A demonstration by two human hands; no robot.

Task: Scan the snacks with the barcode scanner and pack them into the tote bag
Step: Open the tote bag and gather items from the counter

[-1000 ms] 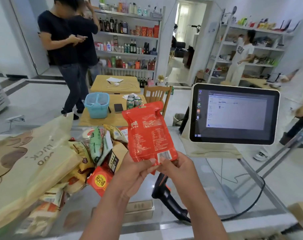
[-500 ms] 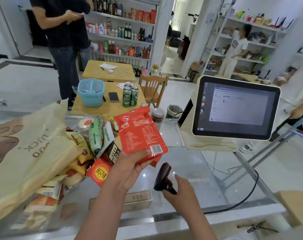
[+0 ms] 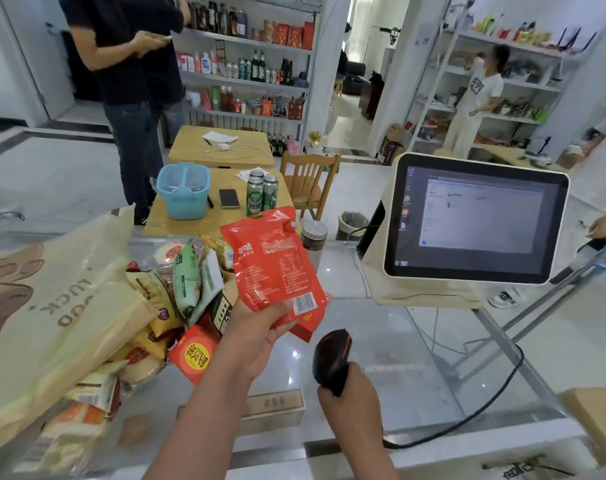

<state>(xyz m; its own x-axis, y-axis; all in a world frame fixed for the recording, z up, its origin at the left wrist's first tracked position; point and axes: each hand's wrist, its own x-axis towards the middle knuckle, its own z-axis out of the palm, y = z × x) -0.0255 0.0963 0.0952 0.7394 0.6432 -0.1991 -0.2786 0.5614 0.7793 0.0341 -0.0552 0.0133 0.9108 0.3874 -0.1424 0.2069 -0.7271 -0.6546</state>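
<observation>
My left hand grips a red snack pouch by its lower edge and holds it upright over the glass counter, its barcode at the lower right corner facing me. My right hand grips the handle of a black barcode scanner, whose head points up toward the pouch from a short way below it. A beige tote bag lies on its side at the left. Several snack packets are heaped between the bag and my left hand.
A white touchscreen register stands at the right on the counter, and the scanner's cable runs off to the right. Behind the counter are wooden tables, a blue basket, cans, a chair and stocked shelves. Three people stand in the room beyond.
My right hand let go of the pouch, took the scanner off the counter and raised it. My left hand alone now holds the pouch, tilted left.
</observation>
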